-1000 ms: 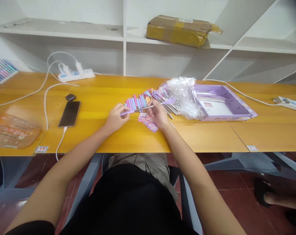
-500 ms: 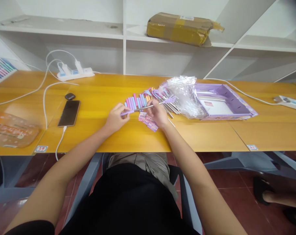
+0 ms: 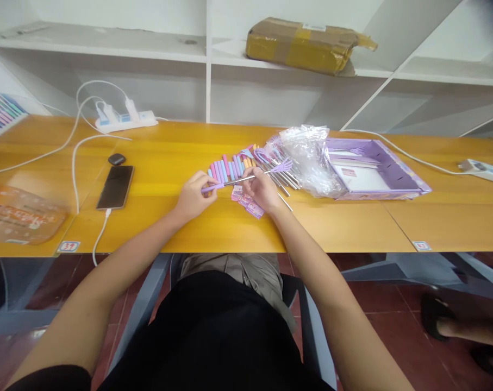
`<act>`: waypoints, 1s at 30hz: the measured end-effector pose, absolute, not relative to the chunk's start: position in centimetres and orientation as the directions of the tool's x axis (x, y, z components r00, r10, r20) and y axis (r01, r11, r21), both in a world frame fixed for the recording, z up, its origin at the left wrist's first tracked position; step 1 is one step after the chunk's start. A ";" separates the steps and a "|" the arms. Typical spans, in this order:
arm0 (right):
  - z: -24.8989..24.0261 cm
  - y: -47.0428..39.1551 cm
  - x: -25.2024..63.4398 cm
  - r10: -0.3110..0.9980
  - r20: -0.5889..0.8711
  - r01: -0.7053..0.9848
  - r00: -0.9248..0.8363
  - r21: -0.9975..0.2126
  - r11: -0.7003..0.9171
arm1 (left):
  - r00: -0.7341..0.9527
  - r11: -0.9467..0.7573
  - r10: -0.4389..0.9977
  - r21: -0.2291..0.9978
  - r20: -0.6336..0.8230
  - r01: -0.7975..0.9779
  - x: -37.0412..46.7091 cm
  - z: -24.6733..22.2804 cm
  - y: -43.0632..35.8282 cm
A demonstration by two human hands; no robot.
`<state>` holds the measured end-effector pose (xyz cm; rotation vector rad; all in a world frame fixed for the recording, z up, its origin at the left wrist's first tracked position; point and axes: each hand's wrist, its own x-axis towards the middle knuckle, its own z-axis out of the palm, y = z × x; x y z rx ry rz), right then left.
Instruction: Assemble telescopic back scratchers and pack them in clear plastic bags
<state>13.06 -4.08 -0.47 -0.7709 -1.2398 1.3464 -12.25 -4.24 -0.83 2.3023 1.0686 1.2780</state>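
Observation:
Between my hands is a back scratcher (image 3: 235, 181) with a purple handle, a thin metal rod and a purple claw head pointing right. My left hand (image 3: 193, 196) is closed round its purple handle. The fingers of my right hand (image 3: 263, 191) pinch the rod close to the claw. Just behind them lies a row of pink, purple, blue and orange handles (image 3: 225, 169). Metal rods with claw heads (image 3: 287, 179) are heaped to the right. Small pink and purple cards (image 3: 252, 209) lie on the table beside my right hand, partly covered by it.
Clear plastic bags (image 3: 309, 163) adjoin a purple open box (image 3: 393, 187) on the right. At left are a phone (image 3: 114, 187) on a cable, a black earphone case (image 3: 116, 159), a power strip (image 3: 126, 124) and an orange printed bag (image 3: 24, 214). A taped carton (image 3: 299, 46) sits on the shelf.
Almost nothing differs. Both hands keep their hold on the back scratcher in the same place, and the view has shifted very slightly.

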 end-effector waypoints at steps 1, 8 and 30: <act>-0.6 -4.0 13.1 0.962 0.195 -0.276 -0.193 -0.951 0.137 | 0.329 -0.674 0.733 0.571 0.595 0.468 -12.2 -0.8 -4.3; -1.0 -3.8 13.1 0.965 0.180 -0.295 -0.193 -0.948 0.118 | 0.334 -0.671 0.736 0.567 0.589 0.477 -12.3 -0.7 -4.3; -1.0 -0.6 20.7 0.755 0.383 -0.091 0.533 -0.861 0.501 | 0.340 -0.723 0.687 0.556 0.642 0.410 -12.4 -0.1 -3.7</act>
